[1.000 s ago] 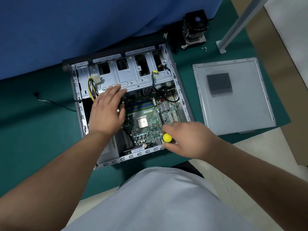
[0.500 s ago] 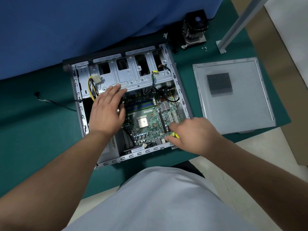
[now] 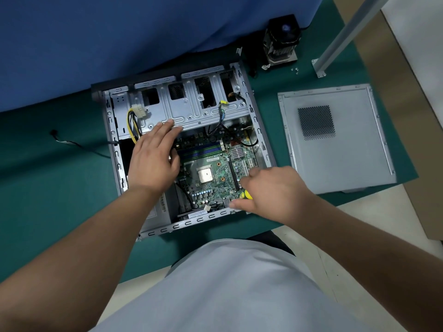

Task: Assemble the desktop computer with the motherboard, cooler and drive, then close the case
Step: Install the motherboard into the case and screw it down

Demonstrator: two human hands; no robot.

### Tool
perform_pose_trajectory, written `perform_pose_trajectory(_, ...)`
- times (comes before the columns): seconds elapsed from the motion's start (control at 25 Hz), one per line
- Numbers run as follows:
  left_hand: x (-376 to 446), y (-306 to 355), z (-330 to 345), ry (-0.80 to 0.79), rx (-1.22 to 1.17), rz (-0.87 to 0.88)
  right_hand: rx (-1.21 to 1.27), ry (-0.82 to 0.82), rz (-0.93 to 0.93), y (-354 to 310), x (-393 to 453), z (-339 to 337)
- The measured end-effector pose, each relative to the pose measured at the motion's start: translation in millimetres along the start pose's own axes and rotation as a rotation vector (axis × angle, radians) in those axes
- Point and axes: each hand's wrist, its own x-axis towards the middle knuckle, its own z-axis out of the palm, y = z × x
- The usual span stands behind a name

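Head view: the green motherboard (image 3: 215,171) lies in the open grey steel case (image 3: 261,140), the left hand (image 3: 153,159) rests flat, fingers straight, at its left, while the right hand (image 3: 271,190) grips a yellow-handled screwdriver (image 3: 245,195) near the board's near-right corner, apparently fastening it; next, the black fan cooler (image 3: 282,39), far right, needs mounting.

One open computer case (image 3: 260,140) lies on the bench (image 3: 48,188), with one motherboard (image 3: 215,173) inside it carrying one bare processor (image 3: 204,175). One detached side panel (image 3: 335,140) rests near the bench's right edge. One cooler (image 3: 282,39) stands toward the far right corner, with a few small screws (image 3: 295,70) beside it; the exact number is too small to tell. One bundle of yellow and black cables (image 3: 133,121) sits in the case. One loose cable (image 3: 72,143) lies near the left edge. Two hands are in view: the left hand (image 3: 153,159) and the right hand (image 3: 275,190), with one yellow-handled screwdriver (image 3: 247,195). One metal post (image 3: 345,34) rises at the far right.
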Motion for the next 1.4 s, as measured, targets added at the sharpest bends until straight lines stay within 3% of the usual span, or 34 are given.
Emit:
perform_pose_trajectory(0.16,-1,0,0,-0.003,0.002,0.000,0.293,-0.196,-0.170,10,-5,-8)
perform_pose_trajectory(0.28,0,0,-1,-0.008,0.005,-0.002,0.057,-0.006,0.054,-5,0,-8)
perform_pose_trajectory(0.36,0,0,0,-0.008,0.005,-0.002,0.012,0.018,0.051,-9,1,-3)
perform_pose_trajectory(0.52,0,-1,1,-0.007,0.010,0.004,0.173,-0.164,-0.148,0,-7,-3)
perform_pose_trajectory(0.72,0,-1,2,-0.010,0.012,0.004,0.009,-0.014,0.127,-13,2,-3)
perform_pose_trajectory(0.92,0,-1,1,-0.007,0.012,0.005,0.291,-0.228,-0.082,-1,-5,-8)
perform_pose_trajectory(1.08,0,0,-1,-0.005,0.003,0.009,0.067,-0.075,0.152,-13,3,-9)
perform_pose_trajectory(1.28,0,1,-1,-0.005,0.008,-0.003,0.305,-0.242,-0.047,2,-5,-11)
perform_pose_trajectory(1.4,0,1,-1,-0.008,0.011,-0.005,0.210,-0.093,0.081,-4,-4,-9)
